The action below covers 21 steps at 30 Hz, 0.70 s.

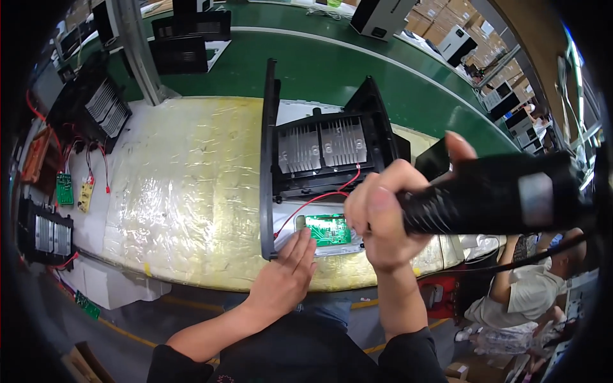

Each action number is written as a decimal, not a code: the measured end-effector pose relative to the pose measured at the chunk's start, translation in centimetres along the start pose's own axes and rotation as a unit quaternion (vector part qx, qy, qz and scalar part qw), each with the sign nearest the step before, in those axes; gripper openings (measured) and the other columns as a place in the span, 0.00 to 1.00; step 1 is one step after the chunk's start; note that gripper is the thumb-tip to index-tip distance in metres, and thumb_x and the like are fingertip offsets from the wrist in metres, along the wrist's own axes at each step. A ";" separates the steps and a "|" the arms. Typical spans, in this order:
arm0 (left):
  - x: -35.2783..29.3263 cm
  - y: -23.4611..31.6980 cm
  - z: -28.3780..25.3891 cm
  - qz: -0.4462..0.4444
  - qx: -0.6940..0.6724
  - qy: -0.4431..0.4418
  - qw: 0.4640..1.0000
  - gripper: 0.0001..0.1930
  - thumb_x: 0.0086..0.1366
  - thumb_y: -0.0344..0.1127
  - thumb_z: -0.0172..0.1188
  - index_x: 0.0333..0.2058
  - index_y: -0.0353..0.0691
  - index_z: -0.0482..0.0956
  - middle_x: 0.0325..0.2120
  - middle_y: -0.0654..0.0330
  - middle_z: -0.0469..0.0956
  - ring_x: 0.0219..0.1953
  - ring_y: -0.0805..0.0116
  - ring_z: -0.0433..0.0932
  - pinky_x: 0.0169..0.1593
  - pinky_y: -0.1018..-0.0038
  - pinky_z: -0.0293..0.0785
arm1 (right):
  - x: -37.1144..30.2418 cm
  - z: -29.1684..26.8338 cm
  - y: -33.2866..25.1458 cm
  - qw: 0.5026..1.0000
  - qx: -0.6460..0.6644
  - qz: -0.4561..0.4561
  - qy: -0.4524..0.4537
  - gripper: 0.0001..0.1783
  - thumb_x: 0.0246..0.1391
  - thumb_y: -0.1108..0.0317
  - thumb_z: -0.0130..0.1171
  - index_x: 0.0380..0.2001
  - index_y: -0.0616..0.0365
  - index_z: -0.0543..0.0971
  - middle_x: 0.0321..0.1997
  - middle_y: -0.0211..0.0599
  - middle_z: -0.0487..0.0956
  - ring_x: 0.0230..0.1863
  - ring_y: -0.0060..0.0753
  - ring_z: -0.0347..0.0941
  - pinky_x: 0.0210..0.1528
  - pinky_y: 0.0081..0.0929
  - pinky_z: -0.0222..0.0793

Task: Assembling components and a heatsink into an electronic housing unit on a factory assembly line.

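On the table (185, 185), the black case (271, 159) could shift if I lean on it. At its four o'clock, my right hand (388, 212) has its fingers wrapped around the black tool (491, 195); I can't see its tip, so a slip could strike my left hand (285, 274), fingers nearly together at seven o'clock. The red wire (317, 196) could snag if tugged, and a skid could scratch the green board (330, 231) at six.

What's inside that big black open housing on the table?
Inside the black housing: two finned metal blocks, a red wire and, at the near end, a green circuit board by the left hand. Whatever lies directly behind the right hand and its black tool is covered.
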State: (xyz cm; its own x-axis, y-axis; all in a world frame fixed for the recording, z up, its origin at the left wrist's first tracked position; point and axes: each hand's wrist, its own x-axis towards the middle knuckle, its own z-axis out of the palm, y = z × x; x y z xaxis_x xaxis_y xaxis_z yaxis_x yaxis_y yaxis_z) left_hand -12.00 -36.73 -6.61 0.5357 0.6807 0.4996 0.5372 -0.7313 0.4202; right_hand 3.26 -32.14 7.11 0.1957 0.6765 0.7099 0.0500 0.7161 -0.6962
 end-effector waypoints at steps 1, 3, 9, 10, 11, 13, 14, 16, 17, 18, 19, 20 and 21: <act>0.1 0.2 0.1 -0.002 -0.002 0.000 1.000 0.24 0.64 0.30 0.61 0.56 0.24 0.71 0.60 0.40 0.69 0.61 0.47 0.71 0.63 0.62 0.69 | -0.2 0.4 0.9 0.999 -0.027 0.037 0.016 0.27 0.49 0.82 0.61 0.54 0.71 0.68 0.51 0.51 0.73 0.23 0.16 0.68 0.27 0.18 0.61; 0.2 0.3 0.0 -0.007 -0.011 -0.015 1.000 0.25 0.63 0.30 0.62 0.57 0.24 0.71 0.60 0.40 0.69 0.61 0.47 0.71 0.63 0.61 0.69 | -0.2 0.9 2.3 0.996 0.052 0.011 0.065 0.30 0.48 0.85 0.61 0.56 0.72 0.65 0.61 0.53 0.66 0.23 0.15 0.69 0.27 0.16 0.61; 0.4 0.7 -0.5 -0.027 -0.028 -0.024 0.999 0.24 0.63 0.29 0.61 0.55 0.24 0.72 0.59 0.39 0.70 0.60 0.47 0.72 0.63 0.61 0.70 | 0.1 0.9 3.5 0.995 -0.048 0.010 -0.090 0.42 0.59 0.82 0.52 0.69 0.52 0.43 0.20 0.33 0.67 0.15 0.22 0.64 0.18 0.23 0.65; 0.6 1.0 -0.5 -0.026 -0.026 -0.026 0.999 0.24 0.63 0.29 0.61 0.55 0.24 0.72 0.59 0.39 0.70 0.60 0.47 0.72 0.63 0.61 0.70 | 0.2 0.5 3.3 0.994 -0.053 0.009 -0.093 0.40 0.59 0.83 0.52 0.68 0.53 0.45 0.20 0.33 0.67 0.14 0.22 0.64 0.19 0.24 0.66; 0.8 1.2 -0.6 -0.028 -0.023 -0.030 0.999 0.23 0.62 0.29 0.61 0.55 0.24 0.72 0.59 0.39 0.70 0.60 0.46 0.72 0.63 0.61 0.70 | 0.2 0.1 3.3 0.995 -0.051 0.008 -0.090 0.40 0.59 0.83 0.52 0.68 0.53 0.45 0.20 0.33 0.67 0.14 0.22 0.64 0.19 0.24 0.66; 0.8 1.1 -0.7 -0.032 -0.026 -0.031 0.999 0.23 0.62 0.29 0.61 0.55 0.23 0.72 0.58 0.39 0.71 0.59 0.46 0.72 0.63 0.61 0.70 | 0.3 0.2 3.6 0.994 -0.042 0.022 -0.100 0.38 0.58 0.84 0.52 0.66 0.53 0.48 0.21 0.34 0.68 0.14 0.22 0.64 0.19 0.23 0.66; 0.7 1.0 -0.8 -0.033 -0.028 -0.027 0.999 0.23 0.62 0.29 0.61 0.55 0.23 0.72 0.58 0.39 0.71 0.59 0.46 0.72 0.63 0.61 0.70 | 0.3 0.4 3.7 0.994 -0.043 0.022 -0.100 0.38 0.58 0.84 0.52 0.66 0.53 0.48 0.21 0.34 0.68 0.14 0.22 0.64 0.19 0.23 0.66; 0.6 0.9 -0.9 -0.032 -0.031 -0.024 0.999 0.23 0.62 0.29 0.61 0.55 0.23 0.72 0.58 0.39 0.71 0.59 0.46 0.72 0.63 0.61 0.70 | 0.2 0.8 3.9 0.994 -0.015 0.035 -0.100 0.35 0.57 0.85 0.53 0.63 0.54 0.51 0.21 0.34 0.69 0.14 0.22 0.64 0.18 0.23 0.67; 0.7 0.8 -0.9 -0.030 -0.028 -0.021 0.999 0.24 0.62 0.28 0.61 0.55 0.23 0.72 0.58 0.39 0.71 0.59 0.46 0.72 0.63 0.61 0.70 | 0.3 0.9 4.0 0.994 -0.017 0.034 -0.099 0.35 0.57 0.85 0.53 0.63 0.54 0.51 0.21 0.34 0.69 0.14 0.22 0.64 0.18 0.23 0.67; 0.6 0.8 -1.0 -0.029 -0.023 -0.020 0.999 0.24 0.62 0.28 0.61 0.55 0.23 0.72 0.58 0.39 0.71 0.59 0.46 0.73 0.63 0.61 0.70 | 0.3 1.1 4.0 0.995 -0.009 0.041 -0.093 0.35 0.57 0.85 0.53 0.62 0.54 0.52 0.21 0.33 0.69 0.14 0.21 0.64 0.18 0.23 0.67; 0.6 0.8 -1.0 -0.026 -0.023 -0.021 0.999 0.24 0.62 0.28 0.61 0.55 0.23 0.72 0.58 0.39 0.71 0.59 0.46 0.73 0.63 0.61 0.70 | 0.3 1.3 4.0 0.995 -0.001 0.048 -0.087 0.34 0.57 0.85 0.54 0.62 0.54 0.53 0.21 0.33 0.69 0.14 0.21 0.64 0.18 0.23 0.67; 0.7 0.8 -0.9 -0.023 -0.018 -0.018 0.999 0.24 0.62 0.28 0.61 0.55 0.23 0.72 0.58 0.39 0.71 0.59 0.46 0.73 0.63 0.60 0.70 | 0.3 1.6 4.0 0.995 0.021 0.056 -0.076 0.34 0.56 0.86 0.54 0.61 0.55 0.54 0.20 0.33 0.69 0.15 0.21 0.64 0.18 0.22 0.67; 0.7 0.8 -0.9 -0.017 -0.016 -0.017 1.000 0.24 0.62 0.28 0.61 0.55 0.22 0.72 0.58 0.39 0.71 0.58 0.46 0.73 0.62 0.60 0.70 | 0.3 1.7 3.9 0.995 0.035 0.066 -0.064 0.34 0.56 0.86 0.54 0.61 0.56 0.54 0.20 0.32 0.69 0.15 0.20 0.64 0.18 0.21 0.66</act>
State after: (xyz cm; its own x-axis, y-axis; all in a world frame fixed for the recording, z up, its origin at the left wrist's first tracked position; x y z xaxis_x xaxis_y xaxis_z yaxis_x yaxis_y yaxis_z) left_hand -11.73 -36.87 -5.26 0.5395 0.7053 0.4600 0.5344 -0.7090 0.4603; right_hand 1.82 -28.86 4.83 0.0697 0.7784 0.6239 -0.0378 0.6270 -0.7781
